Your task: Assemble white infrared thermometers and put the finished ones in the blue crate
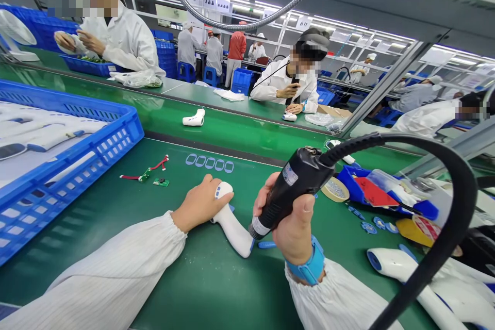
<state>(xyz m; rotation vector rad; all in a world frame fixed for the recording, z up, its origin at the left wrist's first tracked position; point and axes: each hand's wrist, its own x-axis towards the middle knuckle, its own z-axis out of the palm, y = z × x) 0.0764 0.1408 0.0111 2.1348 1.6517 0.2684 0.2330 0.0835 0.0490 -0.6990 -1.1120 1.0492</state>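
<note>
My left hand [199, 203] is closed over the head of a white thermometer-gun housing [232, 224] that lies on the green mat. My right hand [288, 221] grips a black electric screwdriver [292, 188], tilted, with its tip down at the handle end of the housing. A thick black cable [444, 206] arcs from the screwdriver's top to the right. A small blue part [266, 244] lies just beside the tip.
A blue crate [116, 134] of white housings stands at left. A green circuit board with red wires [149, 172] and a row of blue rings [209, 162] lie ahead. Tape roll [334, 189], blue bins [359, 185] and more housings [402, 268] at right. Other workers sit beyond the conveyor [240, 129].
</note>
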